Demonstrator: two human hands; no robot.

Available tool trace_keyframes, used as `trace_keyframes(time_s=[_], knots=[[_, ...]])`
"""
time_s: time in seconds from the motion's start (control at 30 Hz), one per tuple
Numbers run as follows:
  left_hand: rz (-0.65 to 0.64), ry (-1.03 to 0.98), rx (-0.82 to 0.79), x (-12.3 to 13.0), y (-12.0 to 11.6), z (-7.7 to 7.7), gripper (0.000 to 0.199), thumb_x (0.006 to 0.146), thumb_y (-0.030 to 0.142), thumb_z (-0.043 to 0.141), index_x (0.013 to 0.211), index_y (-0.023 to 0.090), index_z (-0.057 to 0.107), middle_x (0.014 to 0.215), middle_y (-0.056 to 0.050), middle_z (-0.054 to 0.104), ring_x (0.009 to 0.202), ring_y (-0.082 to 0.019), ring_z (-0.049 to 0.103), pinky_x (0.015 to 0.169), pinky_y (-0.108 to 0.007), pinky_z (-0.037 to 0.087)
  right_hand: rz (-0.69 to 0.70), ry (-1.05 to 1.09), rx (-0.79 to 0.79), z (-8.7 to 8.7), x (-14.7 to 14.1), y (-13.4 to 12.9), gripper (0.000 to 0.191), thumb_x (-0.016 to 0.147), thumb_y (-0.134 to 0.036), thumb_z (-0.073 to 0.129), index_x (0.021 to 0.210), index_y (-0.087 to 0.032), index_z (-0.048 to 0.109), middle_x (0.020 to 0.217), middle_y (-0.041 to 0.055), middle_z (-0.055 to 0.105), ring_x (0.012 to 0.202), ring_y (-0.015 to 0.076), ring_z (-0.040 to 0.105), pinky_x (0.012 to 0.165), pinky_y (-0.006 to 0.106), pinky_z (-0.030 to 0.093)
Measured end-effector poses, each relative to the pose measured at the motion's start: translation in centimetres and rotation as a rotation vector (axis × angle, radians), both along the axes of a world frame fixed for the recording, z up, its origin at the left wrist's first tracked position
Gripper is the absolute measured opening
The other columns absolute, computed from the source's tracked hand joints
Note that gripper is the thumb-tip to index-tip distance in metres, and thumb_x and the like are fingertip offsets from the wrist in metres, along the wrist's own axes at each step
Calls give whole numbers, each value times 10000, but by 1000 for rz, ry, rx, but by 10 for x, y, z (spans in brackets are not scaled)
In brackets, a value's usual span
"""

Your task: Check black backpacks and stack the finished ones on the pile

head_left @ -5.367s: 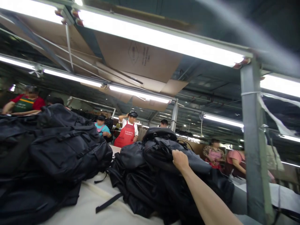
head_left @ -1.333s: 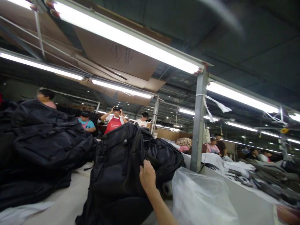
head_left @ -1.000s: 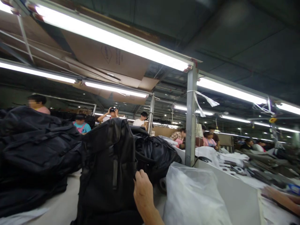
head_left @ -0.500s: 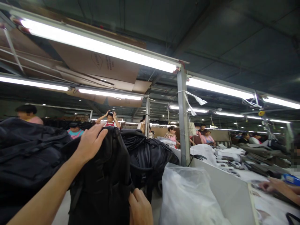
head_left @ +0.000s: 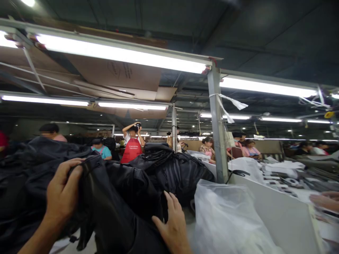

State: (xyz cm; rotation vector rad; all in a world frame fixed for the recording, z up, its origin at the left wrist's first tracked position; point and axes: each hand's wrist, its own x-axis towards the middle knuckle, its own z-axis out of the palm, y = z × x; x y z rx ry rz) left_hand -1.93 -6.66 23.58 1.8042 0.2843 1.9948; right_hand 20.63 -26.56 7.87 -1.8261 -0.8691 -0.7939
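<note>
A black fabric bag [head_left: 113, 208] fills the lower middle of the head view, its upper edge raised on the left. My left hand [head_left: 63, 190] is closed on that upper edge, thumb bent over the cloth. On the bag's right side my right hand [head_left: 173, 218] has its fingers apart, resting against or just beside the cloth; it grips nothing. More black bags [head_left: 182, 173] are heaped right behind, and another dark pile [head_left: 21, 176] lies at the left.
A clear plastic bag [head_left: 227, 215] with pale contents stands right of my right hand, beside a white partition [head_left: 280, 204]. Behind it rises a metal post [head_left: 218, 130]. A person in a red apron [head_left: 131, 150] stands beyond the bags. Another person's hand [head_left: 327, 200] shows far right.
My left hand has moved left and down with the bag's edge, which now leans left. My right hand has let go of the bag's side, opened and moved slightly right and up.
</note>
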Motion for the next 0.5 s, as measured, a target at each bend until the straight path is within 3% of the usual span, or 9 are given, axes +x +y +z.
trace_keyframes(time_s=[0.07, 0.1, 0.17, 0.23, 0.3, 0.37, 0.43, 0.5], knots=[[-94, -47, -87, -6, 0, -4, 341, 846, 484, 463, 911, 170, 578, 1138, -70, 623, 1117, -240, 547, 1111, -426, 371, 41, 79, -88, -23, -3, 18, 1001, 662, -175, 712, 1507, -219, 178, 1499, 188, 363, 1359, 346, 397, 1032, 478, 438], [-140, -55, -121, -7, -1, -5, 338, 852, 480, 467, 900, 165, 578, 1189, -79, 619, 1139, -243, 544, 1119, -422, 364, 77, 136, -165, -31, -5, 26, 1081, 646, -169, 718, 1529, -203, 94, 1499, 211, 354, 1323, 352, 447, 985, 464, 477], [-205, -46, -145, -9, -4, -7, 351, 871, 486, 462, 901, 157, 579, 1269, -96, 600, 1159, -244, 542, 1121, -414, 359, 72, 202, -302, -35, -12, 37, 1114, 623, -177, 744, 1534, -166, 102, 1416, 242, 447, 1169, 367, 579, 898, 456, 520], [-215, -3, -124, -9, -5, -8, 374, 887, 506, 447, 912, 157, 580, 1293, -105, 594, 1153, -243, 547, 1110, -409, 362, -28, 130, -321, -20, -14, 43, 988, 640, -227, 768, 1491, -141, 274, 1342, 242, 514, 1134, 386, 588, 931, 490, 488], [-202, 31, -107, -9, -4, -9, 397, 897, 523, 435, 935, 160, 593, 1283, -103, 603, 1148, -245, 550, 1096, -408, 368, -143, -6, -215, 8, -10, 44, 877, 670, -290, 779, 1435, -127, 381, 1422, 249, 436, 1308, 418, 428, 1038, 526, 391], [-208, 43, -116, -8, -1, -10, 409, 902, 531, 443, 965, 164, 610, 1267, -93, 615, 1148, -244, 554, 1090, -404, 369, -123, -92, -165, 37, 1, 46, 937, 642, -306, 812, 1445, -126, 365, 1530, 235, 288, 1422, 407, 242, 1102, 528, 305], [-246, 27, -114, -7, 1, -11, 416, 902, 541, 454, 973, 166, 620, 1254, -87, 624, 1146, -242, 562, 1086, -395, 374, 38, -47, -239, 60, 14, 52, 938, 611, -291, 831, 1430, -150, 396, 1472, 205, 411, 1381, 381, 337, 1066, 484, 351], [-275, 13, -113, -6, 3, -12, 423, 895, 552, 470, 975, 166, 626, 1245, -84, 631, 1139, -239, 569, 1083, -385, 378, 189, 70, -318, 72, 28, 63, 577, 702, -281, 749, 1248, -193, 587, 1191, 118, 661, 1157, 314, 576, 922, 380, 448]])
